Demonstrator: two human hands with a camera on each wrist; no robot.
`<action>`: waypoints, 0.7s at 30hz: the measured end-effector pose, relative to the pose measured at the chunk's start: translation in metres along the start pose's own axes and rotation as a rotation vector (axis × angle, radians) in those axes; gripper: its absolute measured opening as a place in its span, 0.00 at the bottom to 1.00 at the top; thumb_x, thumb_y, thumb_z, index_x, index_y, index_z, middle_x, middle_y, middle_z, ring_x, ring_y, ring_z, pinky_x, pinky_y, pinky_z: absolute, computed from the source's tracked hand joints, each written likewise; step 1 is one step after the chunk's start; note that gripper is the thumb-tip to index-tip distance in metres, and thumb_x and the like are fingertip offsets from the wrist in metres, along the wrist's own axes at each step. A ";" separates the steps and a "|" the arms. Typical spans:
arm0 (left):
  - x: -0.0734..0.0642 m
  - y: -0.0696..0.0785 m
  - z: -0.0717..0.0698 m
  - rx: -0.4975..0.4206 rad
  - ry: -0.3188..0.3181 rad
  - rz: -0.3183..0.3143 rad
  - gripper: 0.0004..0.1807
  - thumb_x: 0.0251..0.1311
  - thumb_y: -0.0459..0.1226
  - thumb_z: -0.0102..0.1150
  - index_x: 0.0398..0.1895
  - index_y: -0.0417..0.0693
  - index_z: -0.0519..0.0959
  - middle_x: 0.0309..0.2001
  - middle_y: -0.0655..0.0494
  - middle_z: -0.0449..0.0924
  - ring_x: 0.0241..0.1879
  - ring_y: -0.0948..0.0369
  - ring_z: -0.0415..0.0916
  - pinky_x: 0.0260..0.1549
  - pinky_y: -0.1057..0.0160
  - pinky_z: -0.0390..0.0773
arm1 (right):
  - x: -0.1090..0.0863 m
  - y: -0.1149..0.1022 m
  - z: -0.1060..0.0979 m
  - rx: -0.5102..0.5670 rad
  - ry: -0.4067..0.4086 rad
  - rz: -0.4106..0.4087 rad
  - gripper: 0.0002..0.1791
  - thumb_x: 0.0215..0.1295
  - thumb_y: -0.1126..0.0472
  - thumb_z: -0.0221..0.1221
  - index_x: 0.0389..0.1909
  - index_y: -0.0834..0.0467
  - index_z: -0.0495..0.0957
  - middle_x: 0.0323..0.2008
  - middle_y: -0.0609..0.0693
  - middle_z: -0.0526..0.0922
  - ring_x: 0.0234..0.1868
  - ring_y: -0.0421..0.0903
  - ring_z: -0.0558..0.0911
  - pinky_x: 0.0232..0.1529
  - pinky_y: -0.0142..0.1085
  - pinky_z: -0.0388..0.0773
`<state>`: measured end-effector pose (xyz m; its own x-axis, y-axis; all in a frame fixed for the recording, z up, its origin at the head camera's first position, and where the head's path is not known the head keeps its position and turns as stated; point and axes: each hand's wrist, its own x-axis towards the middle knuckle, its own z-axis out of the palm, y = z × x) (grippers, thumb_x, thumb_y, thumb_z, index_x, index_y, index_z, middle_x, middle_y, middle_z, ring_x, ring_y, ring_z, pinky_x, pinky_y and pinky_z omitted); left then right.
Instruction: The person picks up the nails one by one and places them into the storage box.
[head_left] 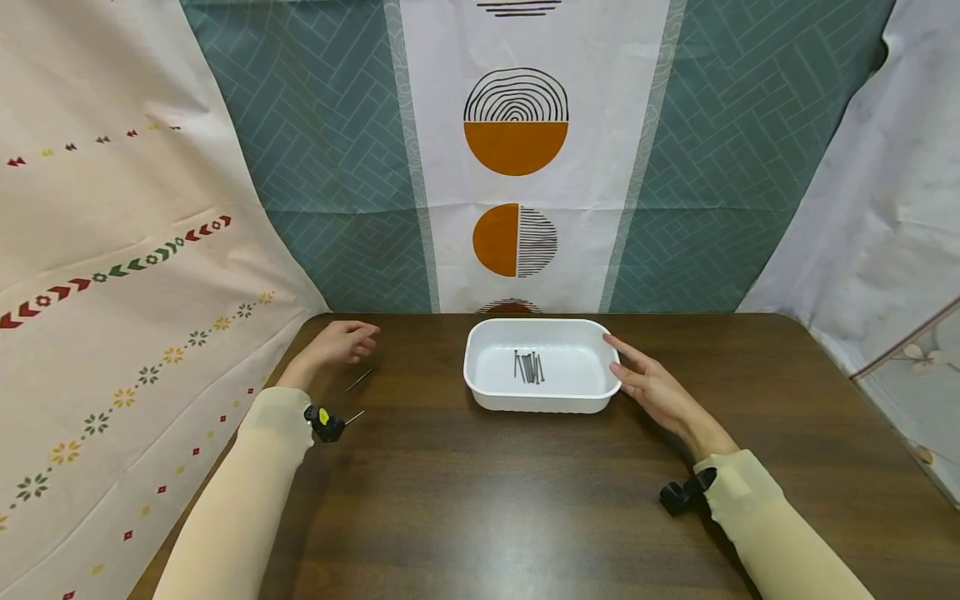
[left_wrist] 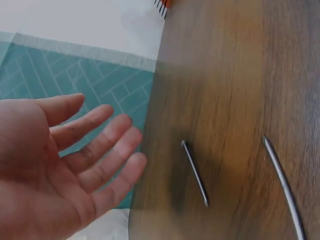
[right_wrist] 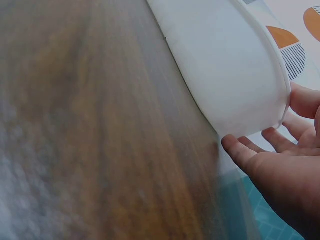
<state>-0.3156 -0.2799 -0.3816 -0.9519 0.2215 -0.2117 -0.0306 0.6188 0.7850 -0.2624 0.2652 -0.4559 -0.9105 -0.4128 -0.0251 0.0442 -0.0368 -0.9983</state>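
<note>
A white plastic tray (head_left: 543,402) stands at the back middle of the table, holding several nails (head_left: 529,367) lying roughly side by side. At its right end, my right hand (head_left: 658,393) touches the rim and side with spread, fairly straight fingers; the same contact at the tray's wall (right_wrist: 235,70) shows in the right wrist view. My left hand (head_left: 339,343) hovers near the table's back left, fingers loosely bent and palm bare in the left wrist view. Below it lie a nail (left_wrist: 195,174) and a second nail (left_wrist: 285,187), apart from the hand.
The brown wooden table (head_left: 487,492) runs back to a teal and white patterned curtain (head_left: 337,150). A pale embroidered cloth (head_left: 135,292) hangs along the left edge, and a white cloth (head_left: 885,208) along the right. Both wrists wear black devices.
</note>
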 end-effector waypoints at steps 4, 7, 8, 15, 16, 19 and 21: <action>-0.002 -0.005 -0.005 0.058 -0.012 -0.061 0.25 0.83 0.38 0.43 0.68 0.23 0.68 0.45 0.38 0.83 0.41 0.58 0.81 0.37 0.64 0.81 | 0.000 0.000 0.001 0.002 0.000 -0.002 0.38 0.83 0.59 0.50 0.85 0.57 0.44 0.84 0.56 0.34 0.81 0.58 0.49 0.64 0.24 0.71; -0.003 -0.010 -0.007 0.069 -0.033 -0.107 0.24 0.81 0.37 0.46 0.65 0.21 0.69 0.35 0.51 0.79 0.33 0.63 0.76 0.33 0.63 0.79 | 0.000 0.000 0.001 0.001 0.001 0.000 0.38 0.83 0.59 0.50 0.85 0.57 0.44 0.84 0.56 0.34 0.81 0.58 0.49 0.63 0.24 0.71; -0.004 -0.011 -0.008 0.079 -0.038 -0.115 0.24 0.81 0.37 0.46 0.65 0.22 0.69 0.35 0.52 0.79 0.33 0.64 0.77 0.34 0.62 0.79 | 0.000 0.000 0.001 -0.001 0.000 -0.001 0.38 0.83 0.59 0.50 0.85 0.56 0.44 0.84 0.56 0.34 0.81 0.58 0.49 0.64 0.24 0.71; -0.007 -0.018 -0.009 0.079 -0.067 -0.113 0.25 0.81 0.38 0.46 0.67 0.22 0.69 0.46 0.40 0.81 0.40 0.59 0.79 0.42 0.55 0.82 | 0.000 0.000 0.000 -0.003 -0.003 -0.002 0.37 0.83 0.59 0.50 0.85 0.56 0.44 0.84 0.56 0.35 0.81 0.58 0.50 0.65 0.24 0.70; -0.007 -0.019 -0.008 0.074 -0.074 -0.117 0.25 0.81 0.38 0.46 0.67 0.22 0.69 0.47 0.40 0.81 0.40 0.59 0.79 0.42 0.56 0.82 | 0.000 0.000 0.000 -0.003 -0.004 -0.003 0.37 0.83 0.59 0.50 0.85 0.56 0.44 0.84 0.56 0.35 0.81 0.58 0.50 0.65 0.24 0.70; -0.007 -0.024 -0.006 0.072 -0.090 -0.115 0.24 0.81 0.37 0.47 0.67 0.22 0.69 0.49 0.38 0.81 0.41 0.58 0.78 0.39 0.59 0.81 | 0.000 0.000 0.000 0.000 -0.004 -0.004 0.37 0.83 0.59 0.50 0.85 0.56 0.45 0.84 0.55 0.35 0.81 0.58 0.49 0.64 0.24 0.70; -0.007 -0.027 -0.004 0.076 -0.087 -0.115 0.23 0.80 0.36 0.48 0.66 0.23 0.70 0.50 0.38 0.81 0.42 0.59 0.78 0.38 0.60 0.80 | 0.000 0.000 0.000 0.002 -0.003 -0.005 0.37 0.83 0.59 0.50 0.85 0.56 0.45 0.84 0.55 0.34 0.81 0.58 0.49 0.64 0.24 0.70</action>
<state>-0.3095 -0.3015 -0.3993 -0.9134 0.2078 -0.3500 -0.1119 0.6985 0.7068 -0.2623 0.2652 -0.4561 -0.9093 -0.4157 -0.0197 0.0401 -0.0404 -0.9984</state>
